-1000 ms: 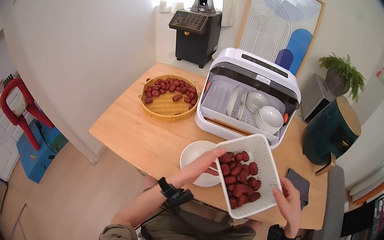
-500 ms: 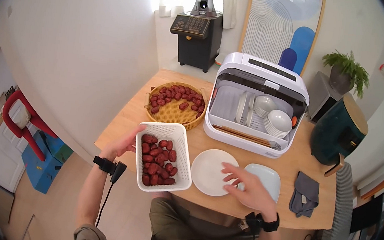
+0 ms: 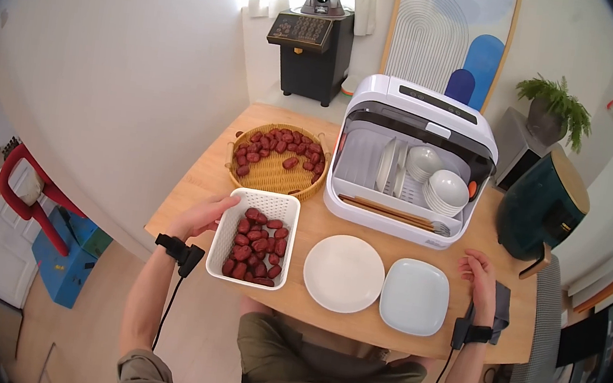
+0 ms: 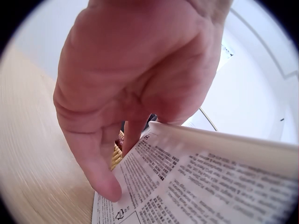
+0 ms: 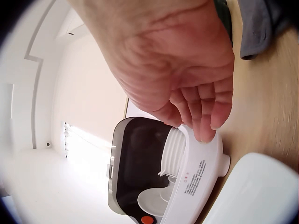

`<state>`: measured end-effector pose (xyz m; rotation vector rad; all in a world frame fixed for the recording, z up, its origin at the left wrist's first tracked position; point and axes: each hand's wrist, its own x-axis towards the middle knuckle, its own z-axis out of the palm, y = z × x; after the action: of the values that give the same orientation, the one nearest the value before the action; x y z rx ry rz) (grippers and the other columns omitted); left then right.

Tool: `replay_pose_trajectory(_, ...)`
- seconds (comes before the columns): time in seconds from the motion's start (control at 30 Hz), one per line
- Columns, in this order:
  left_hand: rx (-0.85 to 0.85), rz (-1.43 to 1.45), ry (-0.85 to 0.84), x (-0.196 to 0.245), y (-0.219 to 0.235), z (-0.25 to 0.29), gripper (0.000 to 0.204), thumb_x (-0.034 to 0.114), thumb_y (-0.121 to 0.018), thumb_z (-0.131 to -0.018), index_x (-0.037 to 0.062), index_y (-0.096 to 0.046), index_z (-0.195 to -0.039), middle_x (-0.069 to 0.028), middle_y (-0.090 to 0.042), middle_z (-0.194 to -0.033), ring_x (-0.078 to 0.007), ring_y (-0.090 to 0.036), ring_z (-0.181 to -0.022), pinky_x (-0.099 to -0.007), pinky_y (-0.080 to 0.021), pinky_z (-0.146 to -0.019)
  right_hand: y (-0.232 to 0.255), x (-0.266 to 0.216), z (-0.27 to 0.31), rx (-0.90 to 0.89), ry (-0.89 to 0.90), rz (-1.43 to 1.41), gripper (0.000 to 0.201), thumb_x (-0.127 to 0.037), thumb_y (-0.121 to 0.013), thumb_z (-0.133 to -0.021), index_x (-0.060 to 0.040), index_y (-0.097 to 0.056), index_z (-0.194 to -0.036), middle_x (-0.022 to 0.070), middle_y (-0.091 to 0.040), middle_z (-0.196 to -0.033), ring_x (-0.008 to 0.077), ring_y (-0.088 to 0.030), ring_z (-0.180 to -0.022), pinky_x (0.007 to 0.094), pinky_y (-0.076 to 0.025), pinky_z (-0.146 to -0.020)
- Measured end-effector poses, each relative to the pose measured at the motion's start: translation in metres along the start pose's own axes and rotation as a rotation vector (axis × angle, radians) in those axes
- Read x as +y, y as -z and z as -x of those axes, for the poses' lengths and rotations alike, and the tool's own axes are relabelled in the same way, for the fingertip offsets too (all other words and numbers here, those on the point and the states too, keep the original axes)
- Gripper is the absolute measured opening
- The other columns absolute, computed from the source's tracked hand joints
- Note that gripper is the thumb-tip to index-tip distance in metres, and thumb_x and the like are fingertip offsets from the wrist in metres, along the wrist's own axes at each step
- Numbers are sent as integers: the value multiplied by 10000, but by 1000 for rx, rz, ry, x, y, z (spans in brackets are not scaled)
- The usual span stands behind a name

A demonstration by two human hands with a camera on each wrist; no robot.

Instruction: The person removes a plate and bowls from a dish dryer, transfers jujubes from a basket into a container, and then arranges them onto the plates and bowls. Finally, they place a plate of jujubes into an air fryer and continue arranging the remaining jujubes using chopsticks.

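Observation:
A white plastic basket (image 3: 288,254) of red dates (image 3: 257,247) stands at the left front of the table. My left hand (image 3: 204,213) holds its left side near the back corner. In the left wrist view, fingers (image 4: 105,184) lie against the basket's printed outer wall (image 4: 187,182). My right hand (image 3: 481,278) is empty, its fingers loosely bent, beside a grey cloth (image 3: 503,307) that the wrist partly covers. Between the hands lie a round white plate (image 3: 343,273) and a pale blue square plate (image 3: 414,297), side by side.
Behind the white basket sits a round woven tray (image 3: 274,176) with more dates. A white dish cabinet (image 3: 394,225) holding bowls, plates and chopsticks stands at the back middle. A dark green air fryer (image 3: 541,209) occupies the right side, its handle pointing forward.
The basket of dates moved left from over the plates, which now show fully. My right hand let go of it and swung right to the cloth; my left hand stayed with the basket.

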<state>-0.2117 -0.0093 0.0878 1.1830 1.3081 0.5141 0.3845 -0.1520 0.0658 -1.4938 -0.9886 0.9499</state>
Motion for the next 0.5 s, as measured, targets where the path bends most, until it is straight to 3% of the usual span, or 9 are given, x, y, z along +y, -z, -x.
replay_pose_trajectory(0.1,23,-147,-29,7,-12,6,585,453,-500,-975,41,-448,-1388,-75,-590,-1244,-162,-593,-1084,-335,-487,-931,15,13,-12,43,-36,-29,231,-174,-549,-957,-46,-620,-1135,36,-668,-878,92,-616,-740,209,-463,-634)
replay_pose_trajectory(0.2,-54,-59,-101,0,-19,0,540,385,-507,-985,39,-443,-1395,-86,-584,-1264,-167,-583,-1105,-324,-486,-930,24,25,-24,89,1,-61,210,-167,-548,-958,-46,-627,-1109,24,-662,-840,81,-603,-702,196,-444,-606)
replay_pose_trajectory(0.33,120,-277,-156,36,-29,9,501,348,-518,-980,30,-479,-1365,-94,-574,-1279,-169,-569,-1121,-322,-477,-929,32,42,-40,189,3,-67,178,-152,-543,-950,-45,-638,-1056,12,-650,-793,67,-569,-640,196,-414,-546)
replay_pose_trajectory(0.4,197,-372,-389,39,-17,-16,488,329,-545,-967,-15,-511,-1311,-129,-574,-1263,-192,-559,-1142,-343,-454,-957,35,65,-51,221,8,-61,170,-141,-539,-946,-43,-643,-1036,13,-644,-771,66,-556,-612,201,-407,-525)
replay_pose_trajectory(0.5,173,-579,-410,95,-40,-23,437,290,-582,-938,20,-550,-1281,-134,-569,-1237,-208,-563,-1113,-342,-470,-928,37,101,-70,217,55,-40,158,-112,-533,-931,-38,-644,-1015,22,-626,-724,68,-520,-548,202,-383,-483)
